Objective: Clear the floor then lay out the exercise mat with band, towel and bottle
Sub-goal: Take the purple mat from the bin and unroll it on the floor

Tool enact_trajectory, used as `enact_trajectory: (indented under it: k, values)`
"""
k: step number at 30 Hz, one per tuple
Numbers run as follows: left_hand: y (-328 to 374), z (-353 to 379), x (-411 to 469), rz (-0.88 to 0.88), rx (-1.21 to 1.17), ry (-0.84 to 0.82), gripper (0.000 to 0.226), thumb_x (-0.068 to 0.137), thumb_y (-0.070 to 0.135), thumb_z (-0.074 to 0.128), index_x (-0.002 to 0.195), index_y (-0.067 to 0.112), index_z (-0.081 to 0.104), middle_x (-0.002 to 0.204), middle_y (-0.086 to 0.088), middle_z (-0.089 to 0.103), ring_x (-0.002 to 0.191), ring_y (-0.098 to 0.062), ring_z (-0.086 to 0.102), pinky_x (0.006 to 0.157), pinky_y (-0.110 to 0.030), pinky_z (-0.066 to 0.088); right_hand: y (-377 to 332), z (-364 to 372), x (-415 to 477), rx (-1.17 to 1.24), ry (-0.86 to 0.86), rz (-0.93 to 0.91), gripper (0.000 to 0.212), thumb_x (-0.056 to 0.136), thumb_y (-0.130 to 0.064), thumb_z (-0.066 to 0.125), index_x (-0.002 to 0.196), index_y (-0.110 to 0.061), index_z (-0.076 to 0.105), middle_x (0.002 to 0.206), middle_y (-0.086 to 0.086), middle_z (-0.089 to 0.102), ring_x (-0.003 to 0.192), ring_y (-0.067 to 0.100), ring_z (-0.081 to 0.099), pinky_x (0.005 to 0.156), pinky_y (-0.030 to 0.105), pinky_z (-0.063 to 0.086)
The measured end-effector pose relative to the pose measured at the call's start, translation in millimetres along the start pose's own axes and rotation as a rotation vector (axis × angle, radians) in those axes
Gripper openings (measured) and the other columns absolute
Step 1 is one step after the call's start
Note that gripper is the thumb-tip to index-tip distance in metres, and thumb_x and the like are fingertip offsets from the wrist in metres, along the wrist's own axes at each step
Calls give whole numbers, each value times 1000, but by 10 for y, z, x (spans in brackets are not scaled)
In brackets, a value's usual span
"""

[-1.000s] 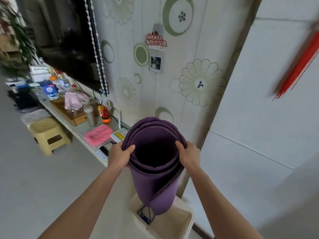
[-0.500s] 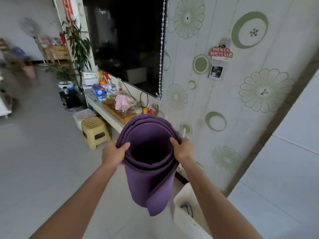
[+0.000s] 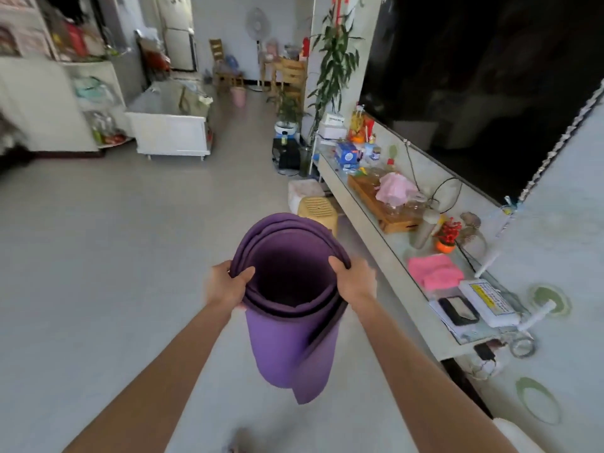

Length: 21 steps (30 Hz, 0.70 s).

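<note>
I hold a rolled purple exercise mat (image 3: 287, 348) upright in front of me, clear of the grey floor (image 3: 114, 256). My left hand (image 3: 225, 284) grips the left side of its top rim, thumb inside the roll. On the right side of the rim, my right hand (image 3: 354, 282) grips the same way. A folded pink towel (image 3: 434, 271) lies on the long shelf (image 3: 392, 256) at the right. A metal bottle (image 3: 425, 228) stands on that shelf beyond the towel. I see no band.
The shelf under the dark TV (image 3: 490, 76) carries a wooden tea tray (image 3: 385, 207), boxes and cables. A yellow stool (image 3: 318, 210) stands beside the shelf, a white low cabinet (image 3: 170, 132) and potted plants (image 3: 330, 70) farther back.
The view has swung left from the wall corner to the open room. The mat has come up out of the white bin and moved with me, both hands still gripping its rim.
</note>
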<state>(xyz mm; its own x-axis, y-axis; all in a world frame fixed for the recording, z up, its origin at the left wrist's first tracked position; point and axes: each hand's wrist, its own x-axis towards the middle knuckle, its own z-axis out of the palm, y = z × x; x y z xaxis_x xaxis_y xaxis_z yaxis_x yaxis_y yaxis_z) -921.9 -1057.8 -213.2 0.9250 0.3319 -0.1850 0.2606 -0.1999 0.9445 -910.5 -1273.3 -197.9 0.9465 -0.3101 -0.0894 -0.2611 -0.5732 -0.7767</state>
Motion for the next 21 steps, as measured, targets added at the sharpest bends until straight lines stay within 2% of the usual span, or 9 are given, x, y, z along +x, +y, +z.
enact_trajectory:
  k: [4, 7, 13, 15, 21]
  values:
    - [-279, -802, 846, -62, 11, 108, 11, 87, 16, 65, 90, 6, 62, 89, -18, 68, 82, -38, 66, 76, -50, 57, -636, 1143, 355, 4, -147, -66, 40, 96, -36, 49, 118, -4, 60, 115, 16, 64, 108, 34, 57, 80, 29, 38]
    - [-372, -1311, 1321, -89, 37, 176, 12, 87, 17, 65, 88, 6, 62, 84, -16, 67, 74, -35, 64, 72, -47, 58, -1061, 1818, 545, 4, -194, -92, 41, 96, -36, 49, 115, -2, 61, 114, 18, 64, 107, 36, 57, 86, 34, 42]
    - [-536, -2520, 2272, -129, 41, 311, 11, 87, 16, 65, 91, 7, 62, 85, -13, 66, 78, -34, 63, 75, -44, 56, -2079, 3137, 768, -56, -273, -167, 41, 97, -36, 47, 113, -2, 60, 114, 19, 63, 106, 36, 56, 84, 33, 41]
    - [-534, -2695, 2427, -129, 43, 309, 10, 87, 17, 65, 91, 9, 62, 87, -13, 67, 83, -36, 64, 77, -46, 56, -2265, 3297, 815, -69, -268, -178, 41, 97, -37, 47, 113, -1, 60, 114, 19, 63, 106, 36, 56, 83, 33, 40]
    - [-792, -3962, 3629, -163, 46, 324, 8, 87, 17, 66, 89, 12, 61, 85, -13, 67, 79, -38, 67, 71, -48, 59, -3243, 4763, 987, -21, -294, -156, 39, 96, -38, 48, 111, -5, 62, 111, 15, 65, 103, 35, 57, 77, 29, 37]
